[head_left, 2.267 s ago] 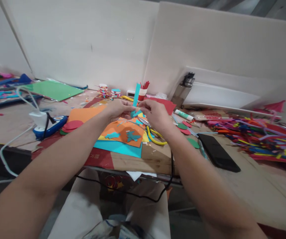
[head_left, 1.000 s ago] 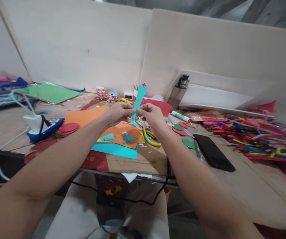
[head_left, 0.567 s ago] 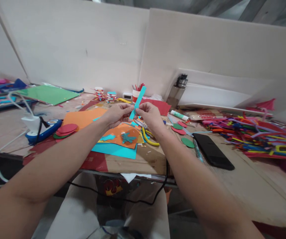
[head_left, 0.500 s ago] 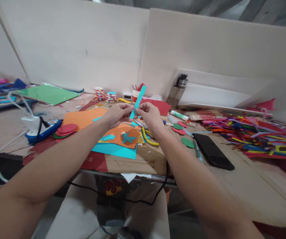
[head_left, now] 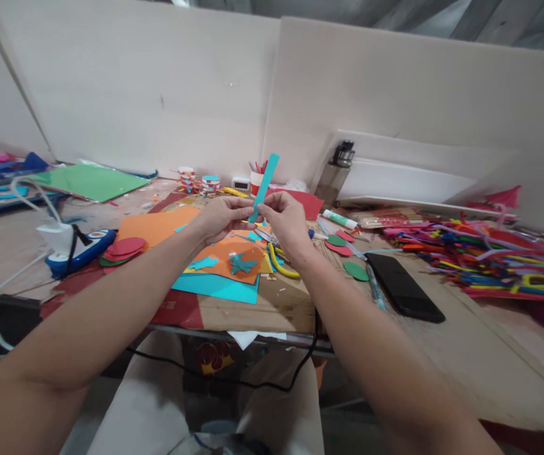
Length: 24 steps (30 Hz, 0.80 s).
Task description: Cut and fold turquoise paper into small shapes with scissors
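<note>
A turquoise paper strip (head_left: 267, 179) stands tilted above the work surface, its lower end pinched between both hands. My left hand (head_left: 227, 218) grips it from the left with thumb and fingers. From the other side, my right hand (head_left: 284, 220) closes thumb and forefinger on the same strip. Below them lie an orange paper sheet (head_left: 158, 222), small turquoise cut-outs (head_left: 243, 263) and a turquoise sheet (head_left: 219, 287). Scissors with yellow handles (head_left: 281, 265) rest partly hidden under my right hand.
At the right are a black phone (head_left: 404, 287), a glue stick (head_left: 340, 219) and a heap of pipe cleaners (head_left: 480, 259). A blue power strip (head_left: 82, 253) with a white plug sits left, near red paper circles (head_left: 127, 248). A bottle (head_left: 335, 177) leans at the back.
The strip has risen slightly in my fingers, and less of it shows below them. Both hands stay in nearly the same place, and the whole view has shifted a little.
</note>
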Available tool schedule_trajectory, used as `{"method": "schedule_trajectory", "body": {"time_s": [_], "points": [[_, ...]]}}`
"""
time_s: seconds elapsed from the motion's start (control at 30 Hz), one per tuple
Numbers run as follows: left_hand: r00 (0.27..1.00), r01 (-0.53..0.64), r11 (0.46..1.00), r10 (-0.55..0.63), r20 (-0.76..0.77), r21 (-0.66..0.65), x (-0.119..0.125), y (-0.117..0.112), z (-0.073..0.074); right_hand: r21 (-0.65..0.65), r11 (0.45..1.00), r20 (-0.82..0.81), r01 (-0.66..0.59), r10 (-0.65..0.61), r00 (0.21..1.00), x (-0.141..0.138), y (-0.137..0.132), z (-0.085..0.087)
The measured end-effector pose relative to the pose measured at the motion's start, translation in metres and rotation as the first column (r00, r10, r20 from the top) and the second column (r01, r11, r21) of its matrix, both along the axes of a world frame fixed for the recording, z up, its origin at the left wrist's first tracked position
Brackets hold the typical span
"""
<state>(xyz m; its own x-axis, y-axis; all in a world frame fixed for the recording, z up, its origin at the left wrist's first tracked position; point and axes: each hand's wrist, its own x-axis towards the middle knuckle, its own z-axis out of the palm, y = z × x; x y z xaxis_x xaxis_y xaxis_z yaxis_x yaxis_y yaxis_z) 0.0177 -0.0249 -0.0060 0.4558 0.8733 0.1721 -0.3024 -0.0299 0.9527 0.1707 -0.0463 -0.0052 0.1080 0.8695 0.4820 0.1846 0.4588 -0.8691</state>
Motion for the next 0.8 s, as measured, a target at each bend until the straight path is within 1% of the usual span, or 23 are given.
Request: {"method": "schedule_trajectory", "body": {"time_s": [0.2, 0.4, 0.53, 0.63, 0.7, 0.8], "points": [[1.000, -0.024, 0.999, 0.024, 0.000, -0.034, 0.0002, 0.0002, 0.0001, 0.037, 0.999, 0.017, -0.039, 0.038, 0.999, 0.0014, 0.0012, -0.0014], [0.999, -0.037, 0.999, 0.036, -0.009, -0.039, 0.0002, -0.0003, 0.0012, 0.060, 0.997, 0.110, 0.039, -0.045, 0.993, 0.0025, -0.0001, -0.0004], [1.000, -0.016, 1.000, 0.016, -0.013, 0.007, -0.0008, 0.0018, -0.0014, 0.048, 0.999, 0.033, -0.010, 0.008, 0.999, 0.0022, 0.0036, -0.0031], [1.000, -0.018, 0.999, 0.018, -0.011, 0.040, -0.0018, 0.0045, -0.0038, -0.005, 0.999, -0.001, -0.049, 0.049, 0.999, 0.0022, 0.0063, -0.0042], [1.000, -0.012, 0.998, 0.013, -0.011, 0.067, -0.0024, 0.0057, -0.0049, -0.035, 0.998, 0.010, -0.046, 0.046, 0.999, 0.0027, 0.0070, -0.0038], [0.999, 0.027, 0.992, -0.023, -0.036, 0.127, -0.0033, 0.0060, -0.0052, -0.040, 0.999, 0.004, -0.033, 0.033, 0.999, 0.0038, 0.0075, -0.0028]]}}
